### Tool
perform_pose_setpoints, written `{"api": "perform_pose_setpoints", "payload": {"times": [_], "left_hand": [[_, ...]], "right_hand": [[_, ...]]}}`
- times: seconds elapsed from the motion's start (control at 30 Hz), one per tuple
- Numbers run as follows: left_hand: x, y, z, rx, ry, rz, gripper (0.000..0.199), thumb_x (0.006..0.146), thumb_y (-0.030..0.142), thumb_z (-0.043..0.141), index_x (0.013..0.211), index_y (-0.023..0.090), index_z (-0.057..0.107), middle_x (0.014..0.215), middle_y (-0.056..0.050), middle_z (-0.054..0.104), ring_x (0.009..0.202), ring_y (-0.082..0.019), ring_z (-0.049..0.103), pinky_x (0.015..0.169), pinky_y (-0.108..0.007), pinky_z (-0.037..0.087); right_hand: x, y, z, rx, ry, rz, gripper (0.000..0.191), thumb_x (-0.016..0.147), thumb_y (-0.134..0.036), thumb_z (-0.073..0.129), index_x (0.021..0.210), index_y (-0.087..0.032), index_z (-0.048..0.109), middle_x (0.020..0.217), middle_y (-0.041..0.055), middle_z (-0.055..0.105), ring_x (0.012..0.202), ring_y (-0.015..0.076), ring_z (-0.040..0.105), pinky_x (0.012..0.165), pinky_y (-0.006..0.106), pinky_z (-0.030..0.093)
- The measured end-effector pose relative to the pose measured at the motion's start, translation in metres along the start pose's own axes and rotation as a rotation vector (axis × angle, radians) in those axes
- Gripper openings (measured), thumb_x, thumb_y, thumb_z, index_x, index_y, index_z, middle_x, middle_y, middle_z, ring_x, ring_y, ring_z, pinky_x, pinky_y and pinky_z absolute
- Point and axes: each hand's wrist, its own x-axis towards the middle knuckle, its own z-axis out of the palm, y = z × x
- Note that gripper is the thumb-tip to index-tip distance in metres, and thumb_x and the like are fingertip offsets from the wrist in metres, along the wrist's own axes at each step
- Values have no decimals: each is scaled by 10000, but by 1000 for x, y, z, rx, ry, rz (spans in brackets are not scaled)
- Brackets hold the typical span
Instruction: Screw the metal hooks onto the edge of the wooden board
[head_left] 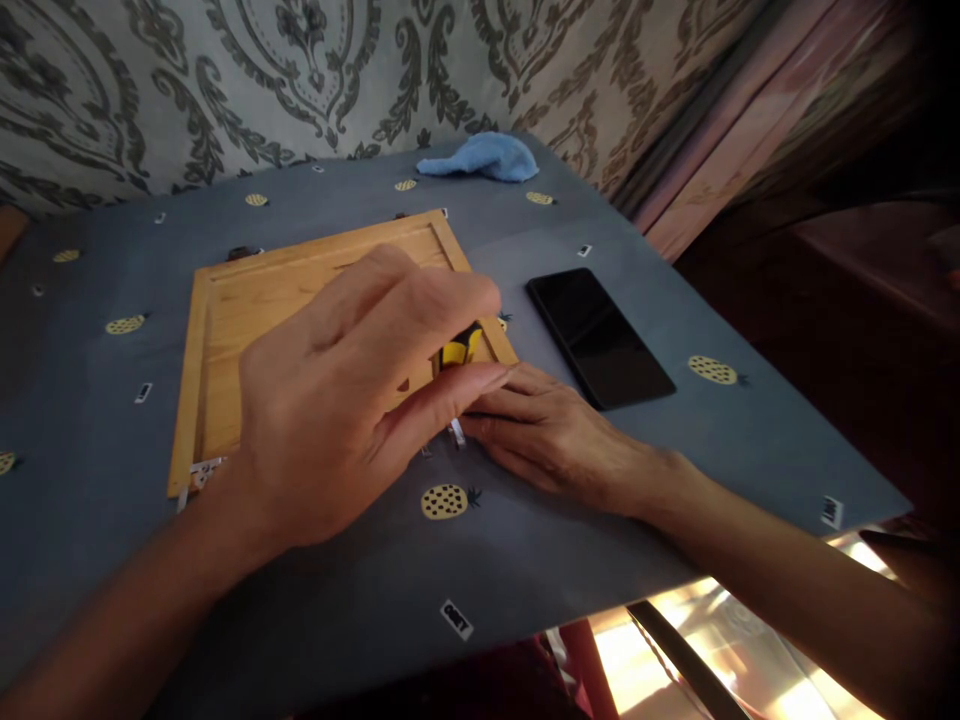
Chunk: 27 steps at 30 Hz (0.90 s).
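One tool (460,349), one wooden board (262,315)

One left hand (337,385) grasps the part-hidden yellow-and-black tool over the near right corner of the rectangular, grained, honey-toned board, its rim raised, on a pineapple-print table (360,610). One right hand (551,430) rests at that corner; its grip cannot be told. One black phone (604,340) lies right, one fluffy blue cloth (487,158) far.

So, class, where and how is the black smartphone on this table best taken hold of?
Probably grip the smartphone across its two long edges, around the middle, coming from above and the right. It lies flat, dark screen up, so that broad face offers little to pinch; the right hand and framed wooden panel are on its left.
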Motion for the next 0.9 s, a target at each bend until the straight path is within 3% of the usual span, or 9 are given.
{"api": "perform_pose_setpoints", "payload": {"times": [0.13,0.2,0.3,0.6,0.73,0.9], "left_hand": [[0,0,-3,61,58,47,167,940,251,630,1098,196,642,953,67,740,824,-53,692,807,-128,556],[0,-1,-3,38,54,49,198,927,226,650,1114,187,597,1008,74,744,792,-42,689,751,-134,547],[1,-1,-2,-12,35,-10,269,896,219,689,1130,207,556,1073,88,725,723,-39,671,646,-177,528],[1,-5,-9,-194,-2,-72,194,920,200,641,1085,250,550,1041,117,686,799,-24,679,665,-148,577],[4,-9,-14,-250,-21,-162,156,935,213,609,1084,240,570,1064,72,682,857,-57,685,698,-177,606],[3,-9,-11,-149,41,-31,185,904,197,657,1072,203,579,1031,61,708,757,-49,676,626,-142,576]], "right_hand": [[-1,0,0,9,-24,10,233,995,-173,454,1121,-153,650,1040,94,720,1028,245,614,860,431,532],[-1,0,0,11,-20,5,224,990,-164,468,1115,-140,652,1047,98,723,1019,246,617,851,427,538],[0,0,0,20,-8,7,198,979,-155,499,1097,-131,656,1031,91,728,1006,245,621,855,425,540],[0,0,-1,22,-42,28,224,991,-163,473,1106,-135,663,1060,102,718,985,233,619,836,408,534],[0,0,-2,8,-44,36,237,995,-177,466,1115,-145,668,1064,105,715,973,226,621,832,401,534],[0,1,-1,18,-37,25,227,987,-176,479,1113,-144,665,1084,110,716,979,235,622,836,421,543]]}}
